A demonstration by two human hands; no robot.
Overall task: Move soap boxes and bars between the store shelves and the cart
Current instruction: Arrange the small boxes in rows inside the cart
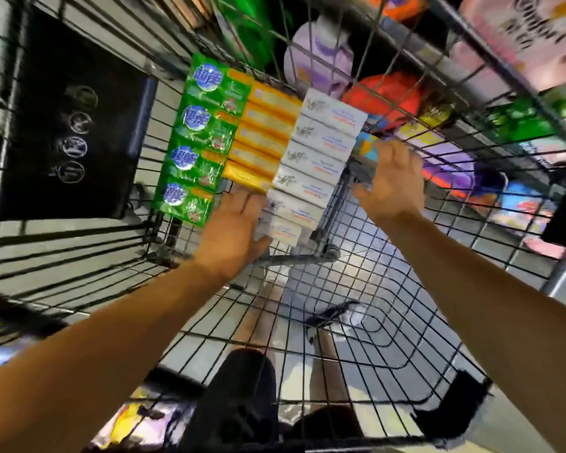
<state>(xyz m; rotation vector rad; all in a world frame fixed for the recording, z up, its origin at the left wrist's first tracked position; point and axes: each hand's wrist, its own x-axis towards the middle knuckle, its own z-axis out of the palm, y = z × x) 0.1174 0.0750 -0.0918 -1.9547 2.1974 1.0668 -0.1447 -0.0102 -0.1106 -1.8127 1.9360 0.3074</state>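
Cart [406, 282] far end: 3 rows, green packs [196, 148], yellow bars [265, 138], white soap boxes [314, 165] | left hand [232, 230] fingers on nearest white box, grasp unclear | right hand [392, 181] spread, empty | advice: clamp the row from both ends, lift level.

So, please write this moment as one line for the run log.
left hand: grips white soap boxes | right hand: open, beside them | cart: also green, yellow soap rows
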